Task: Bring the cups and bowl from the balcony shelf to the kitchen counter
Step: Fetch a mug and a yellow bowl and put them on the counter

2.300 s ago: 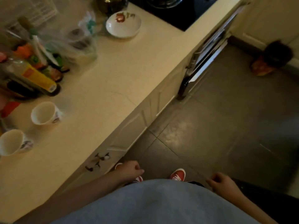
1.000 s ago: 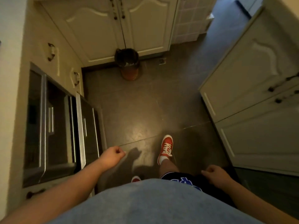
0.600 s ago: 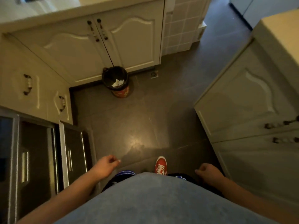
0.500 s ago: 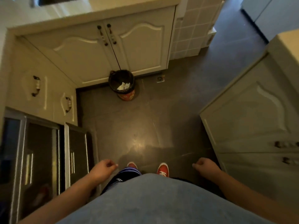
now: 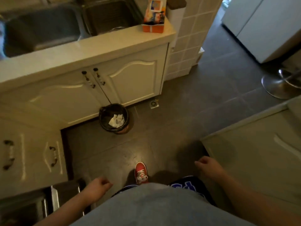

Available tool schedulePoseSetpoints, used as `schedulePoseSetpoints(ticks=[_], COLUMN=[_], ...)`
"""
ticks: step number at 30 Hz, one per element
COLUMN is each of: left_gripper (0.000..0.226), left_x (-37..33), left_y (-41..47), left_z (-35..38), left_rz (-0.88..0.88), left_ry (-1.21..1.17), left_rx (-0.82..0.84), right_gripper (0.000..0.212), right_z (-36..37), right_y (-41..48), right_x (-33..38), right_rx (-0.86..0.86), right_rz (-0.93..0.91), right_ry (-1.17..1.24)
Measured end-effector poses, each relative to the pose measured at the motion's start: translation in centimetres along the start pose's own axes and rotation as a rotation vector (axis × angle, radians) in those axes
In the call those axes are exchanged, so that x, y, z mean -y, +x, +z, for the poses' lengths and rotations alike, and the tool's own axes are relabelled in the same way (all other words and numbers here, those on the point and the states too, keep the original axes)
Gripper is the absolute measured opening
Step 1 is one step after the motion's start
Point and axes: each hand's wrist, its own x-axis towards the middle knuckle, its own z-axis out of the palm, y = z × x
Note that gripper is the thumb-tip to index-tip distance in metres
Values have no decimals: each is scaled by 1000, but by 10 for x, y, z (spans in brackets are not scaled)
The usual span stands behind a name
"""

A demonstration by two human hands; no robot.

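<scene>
floor: dark grey tiles (image 5: pixel 187 111) with pale grout lines and a dull sheen near the middle; a small square drain cover (image 5: pixel 154 104) is set in them just beside the cabinet base
counter: a pale worktop (image 5: pixel 91 51) runs across the top left with a double steel sink (image 5: pixel 48 28) sunk into it; an orange carton (image 5: pixel 154 17) stands at its right end
cabinets: cream doors (image 5: pixel 130 79) with dark knobbed handles under the sink; drawers at left; another cream unit (image 5: pixel 254 147) at right
bin: a round bin (image 5: pixel 114 118) lined in black, crumpled white paper inside, stands on the floor touching the cabinet base
left hand: left hand (image 5: pixel 97 186) loosely curled, holding nothing, low beside the hip
right hand: right hand (image 5: pixel 206 165) loosely curled, holding nothing, near the right unit
cups and bowl: none in view; neither hand carries one
foot: one red shoe (image 5: pixel 140 174) with white laces on the tiles
hard to make out: the steel appliance front (image 5: pixel 53 198) at bottom left is cut off and dark; a chrome stool base (image 5: pixel 280 84) is cropped at the right edge; the sink's far side is blurred
</scene>
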Motion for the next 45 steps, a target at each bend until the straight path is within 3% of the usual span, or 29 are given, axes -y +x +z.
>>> schedulePoseSetpoints(ticks=[6,11,16,29,34,45], left_gripper=[10,20,21,23,20,22], left_x=[-141,-271,-361,-440,-504,-780], left_y=[63,108,128,191,237,305], left_z=[-92,-102,-102,-170,-182,-164], left_rz=[154,318,296,90,96,374], left_ry=[206,276,321,310,343,517], left_rx=[16,-3,29,-20,24,102], right_gripper=[24,22,29,16,16,21], right_z=[-23,-38,-70,-249,-311,-417], right_y=[-1,20,71,243,295,314], right_x=[-28,-54,-53,117,141,56], right_rx=[-78,27,47,18,3,-174], right_rz=[229,375,422,67,28,420], right_ry=[169,192,258,303,329,481])
